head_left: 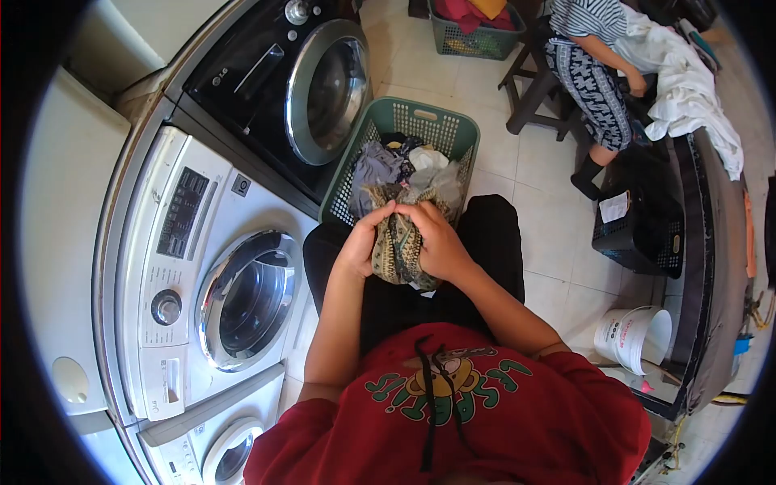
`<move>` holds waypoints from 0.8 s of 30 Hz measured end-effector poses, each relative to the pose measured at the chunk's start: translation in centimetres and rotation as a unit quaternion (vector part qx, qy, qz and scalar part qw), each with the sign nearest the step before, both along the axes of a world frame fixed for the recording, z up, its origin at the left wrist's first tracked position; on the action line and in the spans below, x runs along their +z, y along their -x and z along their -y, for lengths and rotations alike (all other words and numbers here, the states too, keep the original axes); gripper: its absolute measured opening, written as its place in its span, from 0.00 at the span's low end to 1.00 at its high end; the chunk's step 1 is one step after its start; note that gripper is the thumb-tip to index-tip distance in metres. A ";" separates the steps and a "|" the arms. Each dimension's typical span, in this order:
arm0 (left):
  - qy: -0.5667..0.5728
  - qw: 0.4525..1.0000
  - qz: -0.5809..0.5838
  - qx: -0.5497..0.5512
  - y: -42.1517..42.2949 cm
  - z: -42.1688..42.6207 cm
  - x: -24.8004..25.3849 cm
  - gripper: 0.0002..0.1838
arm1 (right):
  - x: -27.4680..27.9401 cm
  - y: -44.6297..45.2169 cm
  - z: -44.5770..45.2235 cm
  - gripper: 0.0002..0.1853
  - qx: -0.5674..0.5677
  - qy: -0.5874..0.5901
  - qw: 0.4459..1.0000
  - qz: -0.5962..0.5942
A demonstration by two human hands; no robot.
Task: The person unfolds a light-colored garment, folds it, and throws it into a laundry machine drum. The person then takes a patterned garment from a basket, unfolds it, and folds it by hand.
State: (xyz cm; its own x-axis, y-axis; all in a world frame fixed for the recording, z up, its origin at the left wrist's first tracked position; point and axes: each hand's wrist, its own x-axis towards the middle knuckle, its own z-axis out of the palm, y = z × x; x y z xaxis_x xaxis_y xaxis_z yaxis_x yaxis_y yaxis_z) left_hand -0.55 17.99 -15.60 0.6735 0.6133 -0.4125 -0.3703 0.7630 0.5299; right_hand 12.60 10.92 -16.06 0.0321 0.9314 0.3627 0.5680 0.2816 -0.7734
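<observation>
A patterned brown and tan cloth is bunched between my two hands, above my lap. My left hand grips its left side, and my right hand grips its right side, with the thumbs close together at the top. Just beyond the hands stands a green laundry basket holding grey, white and dark clothes. The far end of the patterned cloth reaches over the basket's near part. A small white tag shows below the cloth.
At the left are a black washing machine and a white one. Another person sits at the upper right beside white fabric. A second basket, a black crate and a white bucket stand on the floor.
</observation>
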 end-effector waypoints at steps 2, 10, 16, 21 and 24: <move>-0.009 0.998 -0.070 -0.006 0.4 -0.4 -1.6 0.22 | -1.2 0.6 0.3 0.26 0.007 0.005 0.988 -0.153; -0.086 0.995 -0.054 -0.005 0.8 -1.9 3.2 0.19 | -8.3 -2.5 0.0 0.27 -0.011 0.102 0.791 -0.603; -0.100 0.983 0.148 0.036 1.0 -2.9 7.9 0.18 | -10.2 -6.2 -1.0 0.24 0.029 0.182 0.590 -0.786; -0.143 0.988 -0.016 0.060 -0.8 -6.8 8.4 0.17 | -4.9 -8.2 -2.8 0.26 -0.080 0.198 0.553 -0.805; -0.200 0.974 -0.100 -0.031 -2.2 -8.2 9.9 0.16 | -3.8 -11.2 -5.1 0.25 -0.066 0.109 0.707 -0.696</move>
State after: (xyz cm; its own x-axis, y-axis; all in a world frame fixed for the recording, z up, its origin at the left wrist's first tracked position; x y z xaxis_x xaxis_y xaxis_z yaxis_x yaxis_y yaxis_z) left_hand 1.69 26.15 -5.69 0.6455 0.7125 -0.2752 -0.1882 0.4976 0.8468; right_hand 23.79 15.98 -19.87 0.3091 0.9154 -0.2577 -0.7753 0.0856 -0.6258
